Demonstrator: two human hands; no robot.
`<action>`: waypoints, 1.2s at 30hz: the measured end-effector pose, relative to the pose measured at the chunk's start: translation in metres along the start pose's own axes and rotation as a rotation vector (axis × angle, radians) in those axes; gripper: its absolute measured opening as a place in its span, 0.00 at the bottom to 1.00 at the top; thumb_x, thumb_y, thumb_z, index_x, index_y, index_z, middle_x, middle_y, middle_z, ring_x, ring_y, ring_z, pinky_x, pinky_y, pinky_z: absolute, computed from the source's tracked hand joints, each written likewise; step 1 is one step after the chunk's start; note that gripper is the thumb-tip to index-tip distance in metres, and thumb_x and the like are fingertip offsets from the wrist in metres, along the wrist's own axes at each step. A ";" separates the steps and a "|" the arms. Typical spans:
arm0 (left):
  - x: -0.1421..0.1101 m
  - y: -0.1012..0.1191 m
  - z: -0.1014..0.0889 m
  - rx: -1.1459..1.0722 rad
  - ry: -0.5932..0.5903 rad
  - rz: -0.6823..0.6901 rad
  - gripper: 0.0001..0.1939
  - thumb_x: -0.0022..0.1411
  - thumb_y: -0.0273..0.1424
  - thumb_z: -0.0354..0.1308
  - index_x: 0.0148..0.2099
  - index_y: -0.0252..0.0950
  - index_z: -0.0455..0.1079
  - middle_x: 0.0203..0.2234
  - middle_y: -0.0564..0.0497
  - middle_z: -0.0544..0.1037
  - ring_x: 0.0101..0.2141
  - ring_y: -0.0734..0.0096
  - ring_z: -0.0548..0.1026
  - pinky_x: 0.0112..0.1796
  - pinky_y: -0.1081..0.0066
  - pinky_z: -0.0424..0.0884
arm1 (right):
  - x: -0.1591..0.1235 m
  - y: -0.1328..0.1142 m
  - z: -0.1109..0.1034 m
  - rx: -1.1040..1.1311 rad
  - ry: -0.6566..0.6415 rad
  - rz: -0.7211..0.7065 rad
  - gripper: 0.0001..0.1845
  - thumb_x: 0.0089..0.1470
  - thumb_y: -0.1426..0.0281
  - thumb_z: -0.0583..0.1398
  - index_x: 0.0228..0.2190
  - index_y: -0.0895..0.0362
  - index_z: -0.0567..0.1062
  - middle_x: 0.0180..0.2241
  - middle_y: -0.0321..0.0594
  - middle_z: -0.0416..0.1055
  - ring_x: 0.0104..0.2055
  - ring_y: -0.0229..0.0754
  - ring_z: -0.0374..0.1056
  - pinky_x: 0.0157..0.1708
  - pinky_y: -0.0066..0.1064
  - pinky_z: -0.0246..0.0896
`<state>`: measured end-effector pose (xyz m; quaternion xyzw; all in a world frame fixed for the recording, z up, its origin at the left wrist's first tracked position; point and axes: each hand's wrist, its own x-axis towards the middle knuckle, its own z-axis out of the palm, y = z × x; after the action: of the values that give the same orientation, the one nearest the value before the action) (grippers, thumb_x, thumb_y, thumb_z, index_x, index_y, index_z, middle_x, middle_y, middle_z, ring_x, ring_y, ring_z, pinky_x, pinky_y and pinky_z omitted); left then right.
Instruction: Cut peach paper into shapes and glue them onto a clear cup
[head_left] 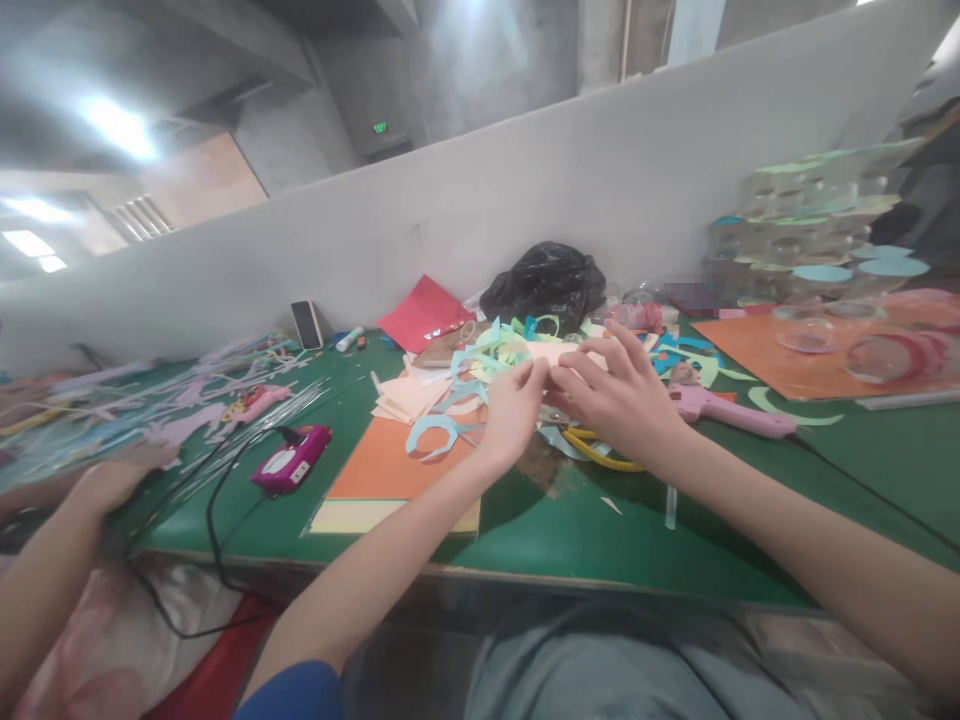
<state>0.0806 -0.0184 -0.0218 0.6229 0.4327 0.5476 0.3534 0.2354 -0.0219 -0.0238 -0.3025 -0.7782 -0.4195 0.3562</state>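
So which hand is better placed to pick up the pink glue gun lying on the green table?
Right. The right hand sits just beside the pink glue gun, while the left hand is farther away and would have to cross over it.

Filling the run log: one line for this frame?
left hand: pinching paper piece | right hand: same piece | pink glue gun: on table

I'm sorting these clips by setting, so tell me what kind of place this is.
Probably a paper-craft workbench in a workshop. The green table is strewn with cut coloured paper strips, a pink glue gun lies by the right hand, and a grey partition wall divides it from a concrete hall.
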 end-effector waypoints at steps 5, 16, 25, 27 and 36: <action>-0.006 0.003 0.008 -0.251 -0.044 -0.176 0.14 0.62 0.37 0.55 0.30 0.33 0.74 0.27 0.48 0.79 0.31 0.63 0.79 0.35 0.64 0.76 | 0.001 0.003 -0.002 -0.049 0.006 -0.031 0.10 0.59 0.80 0.58 0.32 0.56 0.77 0.33 0.38 0.74 0.46 0.49 0.61 0.63 0.49 0.50; -0.009 0.011 0.012 -0.375 -0.055 -0.236 0.14 0.62 0.38 0.58 0.37 0.33 0.79 0.36 0.42 0.83 0.41 0.55 0.81 0.40 0.59 0.78 | -0.001 0.011 0.002 -0.080 0.100 -0.079 0.14 0.61 0.81 0.56 0.37 0.55 0.80 0.37 0.36 0.77 0.46 0.46 0.64 0.63 0.48 0.54; 0.008 0.000 -0.005 -0.261 0.102 -0.203 0.15 0.63 0.36 0.55 0.32 0.30 0.77 0.29 0.39 0.83 0.32 0.60 0.82 0.31 0.66 0.78 | -0.011 0.031 0.015 -0.058 0.013 -0.001 0.18 0.64 0.80 0.54 0.42 0.48 0.78 0.39 0.33 0.77 0.44 0.44 0.63 0.64 0.48 0.50; 0.012 -0.001 -0.007 -0.253 0.104 -0.207 0.16 0.63 0.36 0.55 0.31 0.30 0.76 0.28 0.39 0.83 0.31 0.60 0.82 0.31 0.67 0.78 | -0.013 0.036 0.019 -0.029 -0.034 0.034 0.19 0.64 0.79 0.53 0.42 0.46 0.78 0.40 0.33 0.77 0.46 0.44 0.64 0.64 0.47 0.48; 0.036 -0.004 -0.036 -0.288 0.324 -0.079 0.15 0.62 0.37 0.57 0.29 0.32 0.73 0.25 0.45 0.80 0.27 0.66 0.80 0.29 0.69 0.74 | -0.021 0.054 0.030 -0.017 0.017 0.148 0.10 0.64 0.75 0.57 0.38 0.52 0.78 0.39 0.37 0.77 0.48 0.46 0.64 0.62 0.47 0.50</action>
<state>0.0454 0.0150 -0.0062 0.4526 0.4251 0.6825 0.3856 0.2797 0.0256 -0.0292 -0.3584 -0.7472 -0.4011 0.3903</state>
